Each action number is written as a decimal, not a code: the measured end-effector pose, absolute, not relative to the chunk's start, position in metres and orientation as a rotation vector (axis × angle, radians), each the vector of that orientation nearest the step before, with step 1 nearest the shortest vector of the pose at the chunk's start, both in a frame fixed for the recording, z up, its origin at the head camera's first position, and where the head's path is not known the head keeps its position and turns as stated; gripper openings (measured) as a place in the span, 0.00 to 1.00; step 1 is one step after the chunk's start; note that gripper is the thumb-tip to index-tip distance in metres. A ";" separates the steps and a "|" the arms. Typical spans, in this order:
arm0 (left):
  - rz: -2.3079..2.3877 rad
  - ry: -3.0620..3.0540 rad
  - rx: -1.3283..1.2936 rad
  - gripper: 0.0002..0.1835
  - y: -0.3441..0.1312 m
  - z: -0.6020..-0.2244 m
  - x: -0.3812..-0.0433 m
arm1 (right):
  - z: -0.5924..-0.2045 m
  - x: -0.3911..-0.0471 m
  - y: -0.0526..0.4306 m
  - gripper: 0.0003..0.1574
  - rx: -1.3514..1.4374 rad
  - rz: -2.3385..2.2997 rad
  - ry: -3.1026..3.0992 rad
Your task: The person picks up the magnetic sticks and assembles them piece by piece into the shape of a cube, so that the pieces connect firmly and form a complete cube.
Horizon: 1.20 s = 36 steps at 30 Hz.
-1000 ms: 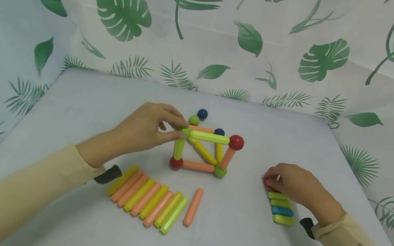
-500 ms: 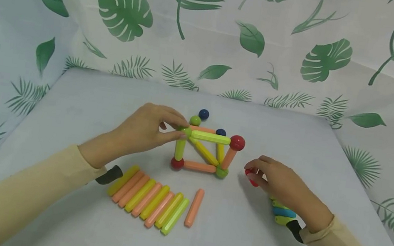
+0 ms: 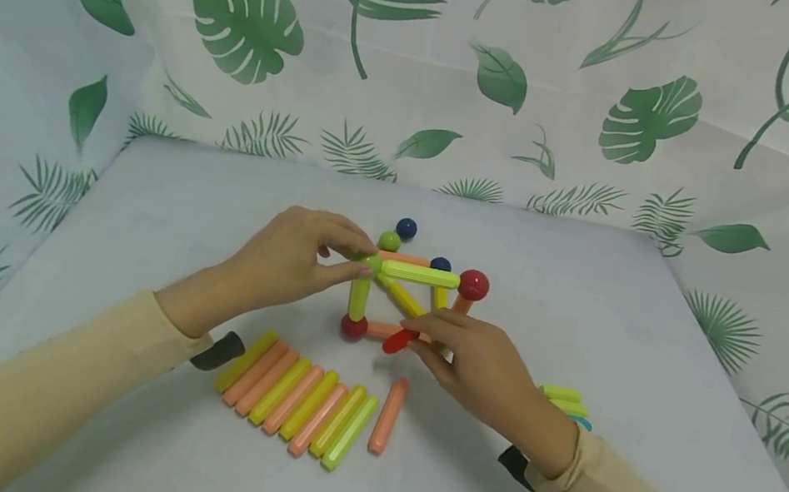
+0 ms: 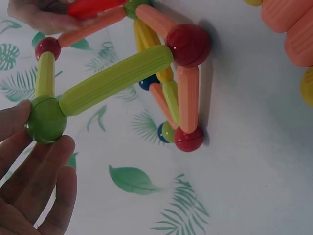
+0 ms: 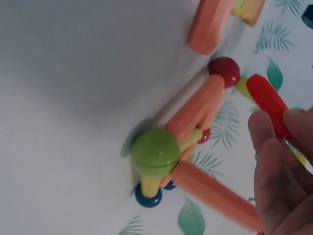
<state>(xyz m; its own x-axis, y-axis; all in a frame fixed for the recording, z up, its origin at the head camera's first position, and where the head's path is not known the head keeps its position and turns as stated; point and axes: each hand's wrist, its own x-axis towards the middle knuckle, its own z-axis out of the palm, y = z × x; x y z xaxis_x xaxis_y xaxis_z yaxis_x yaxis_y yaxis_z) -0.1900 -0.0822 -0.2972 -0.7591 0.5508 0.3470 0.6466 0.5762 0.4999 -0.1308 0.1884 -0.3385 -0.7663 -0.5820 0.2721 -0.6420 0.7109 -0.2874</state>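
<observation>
My left hand (image 3: 291, 252) pinches a green ball (image 4: 46, 120) at the upper left corner of a frame of sticks and balls. A light green stick (image 3: 421, 275) runs from that ball to a red ball (image 3: 474, 285); another light green stick (image 3: 358, 300) goes down to a lower red ball (image 3: 354, 326). My right hand (image 3: 487, 368) pinches a short red stick (image 5: 269, 103) between thumb and fingers, in front of the frame's lower orange stick (image 4: 93, 27). In the head view this hand covers much of the frame's lower right green ball (image 5: 156, 152).
A row of yellow, orange and light green sticks (image 3: 297, 396) lies at front left, with a lone orange stick (image 3: 388, 416) beside it. Short green sticks (image 3: 563, 394) lie at right, partly behind my right arm. Loose green (image 3: 389, 241) and blue balls (image 3: 406, 228) rest behind the frame.
My right hand has picked the red stick up from the short sticks at right and carried it left to the frame. The left hand has stayed at the green ball.
</observation>
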 end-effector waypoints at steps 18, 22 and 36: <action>-0.923 -2.598 -1.052 0.15 -0.082 -0.302 -0.193 | -0.350 -0.152 0.153 0.22 0.852 0.332 -2.816; -0.936 -2.591 -1.053 0.15 -0.083 -0.302 -0.194 | -0.351 -0.152 0.153 0.25 0.856 0.245 -2.802; -0.927 -2.587 -1.056 0.14 -0.082 -0.301 -0.196 | -0.356 -0.109 0.180 0.15 1.460 -0.022 -2.699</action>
